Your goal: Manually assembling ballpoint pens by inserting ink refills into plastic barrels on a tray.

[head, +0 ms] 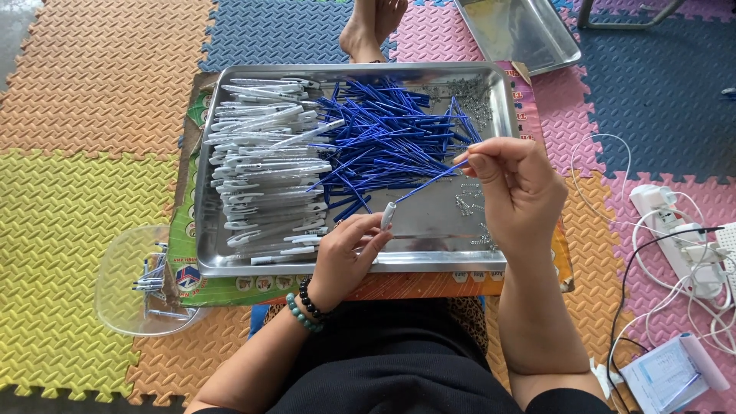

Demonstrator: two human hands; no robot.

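Note:
My left hand [346, 257] pinches a white pen barrel [388, 216] upright over the near edge of a steel tray [429, 245]. My right hand [515, 184] holds a thin blue refill [429, 181] by its far end, its tip angled down into the barrel's top. Inside the tray lies a stack of white pen barrels [264, 169] on the left, a heap of blue refills [387, 138] in the middle, and small metal springs [471, 203] scattered on the right.
A clear plastic bowl [123, 264] with a few assembled pens sits on the floor at left. Another steel tray [521, 31] and someone's bare foot [372, 27] lie beyond. A white power strip [678, 238], cables and a paper pad [663, 376] are at right.

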